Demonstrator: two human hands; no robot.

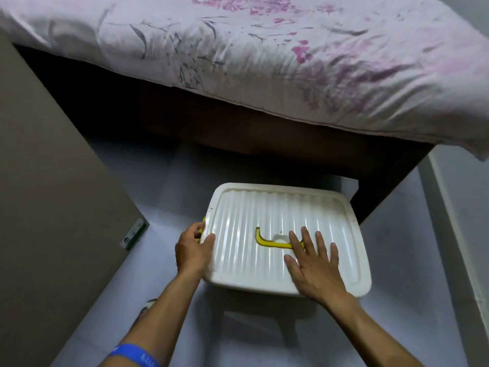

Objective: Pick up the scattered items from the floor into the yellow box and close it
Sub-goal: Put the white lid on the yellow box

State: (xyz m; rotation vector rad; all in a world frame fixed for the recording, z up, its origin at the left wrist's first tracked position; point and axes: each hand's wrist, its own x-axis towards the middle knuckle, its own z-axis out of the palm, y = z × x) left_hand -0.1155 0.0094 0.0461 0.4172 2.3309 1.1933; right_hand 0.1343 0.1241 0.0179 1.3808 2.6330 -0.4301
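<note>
The box sits on the floor with its white ribbed lid (246, 223) on top. A yellow handle (267, 241) lies flat in the lid's middle. My left hand (193, 250) grips the lid's left edge, fingers curled over a yellow latch (203, 229) at the side and thumb on top of the lid. My right hand (315, 263) lies flat on the lid with fingers spread and straight, partly over the handle's right end. The yellow body of the box is hidden under the lid. No loose items show on the floor.
A bed with a pale floral sheet (264, 49) overhangs a dark wooden frame (238, 133) just behind the box. A brown cabinet side (47, 194) stands at the left with a small green-white label (133, 234). The floor (397, 260) is grey tile.
</note>
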